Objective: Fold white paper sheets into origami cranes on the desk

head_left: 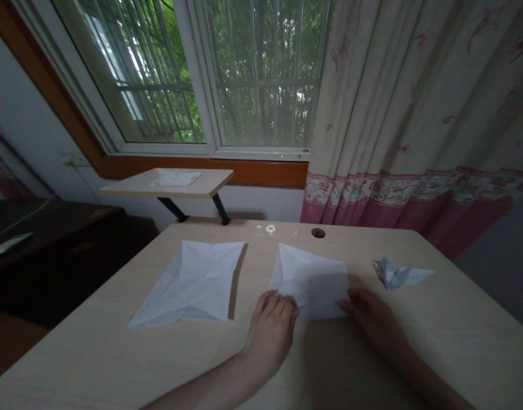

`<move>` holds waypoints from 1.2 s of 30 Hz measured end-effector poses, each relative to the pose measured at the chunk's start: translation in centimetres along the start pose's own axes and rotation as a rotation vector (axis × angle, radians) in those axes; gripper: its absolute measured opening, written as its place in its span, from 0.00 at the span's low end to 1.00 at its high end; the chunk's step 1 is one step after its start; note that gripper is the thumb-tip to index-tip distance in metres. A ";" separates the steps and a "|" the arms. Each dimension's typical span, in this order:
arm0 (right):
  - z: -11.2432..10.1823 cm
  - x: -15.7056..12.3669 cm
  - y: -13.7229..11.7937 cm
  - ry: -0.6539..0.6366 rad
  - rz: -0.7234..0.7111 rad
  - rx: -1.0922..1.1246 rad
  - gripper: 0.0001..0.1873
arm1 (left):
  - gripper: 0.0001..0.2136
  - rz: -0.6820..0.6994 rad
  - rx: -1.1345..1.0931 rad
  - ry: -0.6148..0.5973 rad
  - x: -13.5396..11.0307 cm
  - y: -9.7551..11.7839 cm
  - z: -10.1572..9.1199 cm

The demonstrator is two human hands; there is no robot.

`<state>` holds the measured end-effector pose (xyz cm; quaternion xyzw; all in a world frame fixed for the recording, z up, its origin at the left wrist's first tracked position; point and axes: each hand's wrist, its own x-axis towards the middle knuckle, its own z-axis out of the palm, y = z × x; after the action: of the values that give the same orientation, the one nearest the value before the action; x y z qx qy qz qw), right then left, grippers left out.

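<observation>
Paper sheet [316, 279] lies on the counter [94, 347], right of center. I have my left hand [270, 336] and right hand [370, 319] at its near edge, fingers [282, 304] close against it; grip I cannot tell. Creased sheet [188, 282] lies left; folded paper [400, 274] lies right.
</observation>
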<state>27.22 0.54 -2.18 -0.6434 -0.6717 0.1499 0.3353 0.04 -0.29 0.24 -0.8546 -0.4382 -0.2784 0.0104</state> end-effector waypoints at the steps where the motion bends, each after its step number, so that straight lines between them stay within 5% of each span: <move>1: 0.0 0.1 -0.1 -0.005 -0.007 0.009 0.14 | 0.09 -0.011 0.002 -0.007 0.1 0.0 -0.1; 17: 0.0 -0.3 -1.1 0.072 0.049 0.027 0.19 | 0.08 -0.024 -0.046 -0.042 0.1 0.0 -0.2; 27: 0.2 -1.9 -1.2 0.364 -0.600 -0.278 0.15 | 0.15 -0.006 -0.023 -0.042 0.2 -0.1 -0.3; 32: -0.2 -3.1 -2.5 0.166 -0.883 -0.365 0.22 | 0.15 0.004 -0.045 -0.032 0.2 -0.1 -0.2; 36: 0.2 -3.1 -2.7 0.059 -0.883 -0.461 0.30 | 0.15 0.002 -0.076 -0.029 0.2 0.0 -0.4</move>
<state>24.85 -2.72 -1.37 -0.3589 -0.8859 -0.1768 0.2346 -0.09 -0.21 0.69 -0.8587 -0.4267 -0.2824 -0.0282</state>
